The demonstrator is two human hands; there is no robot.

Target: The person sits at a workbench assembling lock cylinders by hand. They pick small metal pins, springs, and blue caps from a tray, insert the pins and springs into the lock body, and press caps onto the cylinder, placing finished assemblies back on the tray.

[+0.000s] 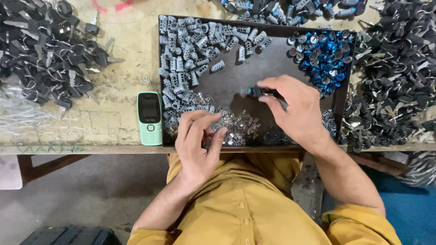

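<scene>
Head view looks straight down at your two hands over a dark tray (338,97) on a worn table (122,86).

Your right hand (295,111) is closed around a small dark part with a blue tip (252,91). Your thumb and first fingers pinch it, and it sits over the bare middle of the tray.

Your left hand (197,140) rests on the near edge of the tray. Its fingers curl down into a heap of tiny shiny metal bits (238,124), and the fingertips touch them. You cannot tell if a bit is pinched yet.

Lots of gray plastic pieces (190,50) fill the far left side of the tray. A bunch of blue rings (322,56) sits in the far right corner. Both heaps look big, so it seems much is left to do.

Some joined pieces with blue on them (281,9) lie beyond the tray, so a few may be done already. Only one is in hand now.

Piles of black keys lie on the left (45,50) and on the right (390,81) of the tray. A green phone (150,118) lies just beside the tray's left wall.
</scene>
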